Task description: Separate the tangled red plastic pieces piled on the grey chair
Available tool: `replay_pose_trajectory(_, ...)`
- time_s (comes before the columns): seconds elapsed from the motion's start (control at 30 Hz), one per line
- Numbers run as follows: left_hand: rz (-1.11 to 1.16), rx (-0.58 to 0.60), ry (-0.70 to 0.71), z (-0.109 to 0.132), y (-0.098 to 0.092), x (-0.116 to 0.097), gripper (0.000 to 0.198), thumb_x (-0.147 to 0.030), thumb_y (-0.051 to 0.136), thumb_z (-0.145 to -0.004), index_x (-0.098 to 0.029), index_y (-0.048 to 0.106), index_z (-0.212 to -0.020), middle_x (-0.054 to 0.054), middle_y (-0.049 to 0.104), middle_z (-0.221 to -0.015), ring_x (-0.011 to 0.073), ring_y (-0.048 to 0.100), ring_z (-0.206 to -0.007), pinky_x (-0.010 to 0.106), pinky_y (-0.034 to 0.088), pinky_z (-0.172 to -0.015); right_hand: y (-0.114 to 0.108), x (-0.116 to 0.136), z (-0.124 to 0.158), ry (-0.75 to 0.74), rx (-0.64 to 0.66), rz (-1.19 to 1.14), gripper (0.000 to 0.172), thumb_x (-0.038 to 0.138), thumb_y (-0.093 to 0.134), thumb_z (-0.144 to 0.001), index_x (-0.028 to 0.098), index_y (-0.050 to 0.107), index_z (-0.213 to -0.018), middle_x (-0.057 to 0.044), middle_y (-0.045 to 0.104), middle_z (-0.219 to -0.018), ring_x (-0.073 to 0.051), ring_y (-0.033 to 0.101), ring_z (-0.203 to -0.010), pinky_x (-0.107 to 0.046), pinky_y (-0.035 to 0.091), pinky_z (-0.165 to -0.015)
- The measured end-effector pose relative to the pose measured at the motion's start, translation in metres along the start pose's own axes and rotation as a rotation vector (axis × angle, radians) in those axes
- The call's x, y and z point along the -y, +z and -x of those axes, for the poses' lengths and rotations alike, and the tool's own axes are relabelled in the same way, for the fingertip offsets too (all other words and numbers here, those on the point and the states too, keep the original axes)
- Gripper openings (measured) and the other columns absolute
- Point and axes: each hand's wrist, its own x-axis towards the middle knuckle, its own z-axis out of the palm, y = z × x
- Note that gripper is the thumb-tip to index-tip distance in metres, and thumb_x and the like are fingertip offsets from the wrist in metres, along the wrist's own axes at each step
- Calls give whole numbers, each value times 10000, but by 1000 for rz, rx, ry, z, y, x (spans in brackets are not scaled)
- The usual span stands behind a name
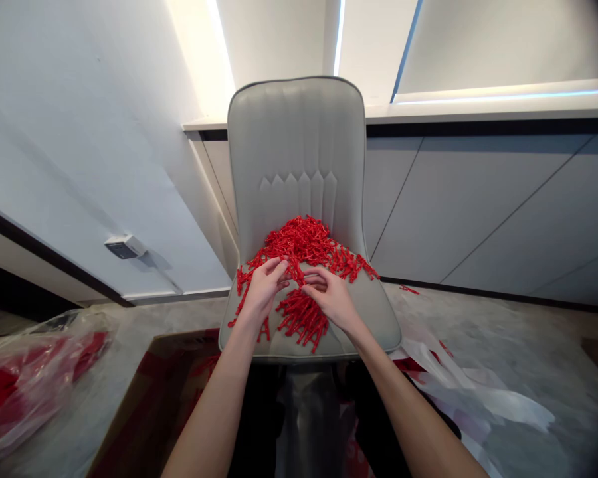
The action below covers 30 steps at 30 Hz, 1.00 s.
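Observation:
A heap of small, thin, twisted red pieces [301, 239] lies on the seat of a grey padded chair [299, 133], spreading to both sides. Nearer the seat's front edge is a smaller bunch of red pieces [303, 318], laid roughly side by side. Between the two, my left hand [266, 289] and my right hand [329, 295] meet with fingers bent. A few red pieces [296, 272] are pinched between their fingertips. My fingers partly hide what each hand grips, and the exact kind of these pieces is too small to tell.
An open cardboard box [134, 398] with red things inside stands on the floor at left, beside a clear plastic bag [40, 378] of red material. White plastic bags [473, 385] lie at right. Behind the chair are cabinets [478, 206]; a wall socket [124, 245] juts out at left.

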Motion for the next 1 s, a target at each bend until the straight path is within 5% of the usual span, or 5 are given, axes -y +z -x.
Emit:
replay_pose_trajectory(0.57,-99,-112,112,1,6,4,480,-400,836,-683,-124,651,-1030,42,686,-826,142,631,-697,322,542,-739,4,1,2,-51,25,44,212,213,639,-812,191,686,-1018,-70,762,-986,-195,736,-945,-319,595,-841)
replay_pose_trajectory(1.0,-142,-126,157,2,11,5,449,-372,810,-717,-128,639,-1053,44,679,-857,135,630,-691,318,556,-735,14,-1,5,-180,-58,298,207,172,633,-815,206,658,-1018,-48,739,-877,-180,697,-751,-320,574,-729)
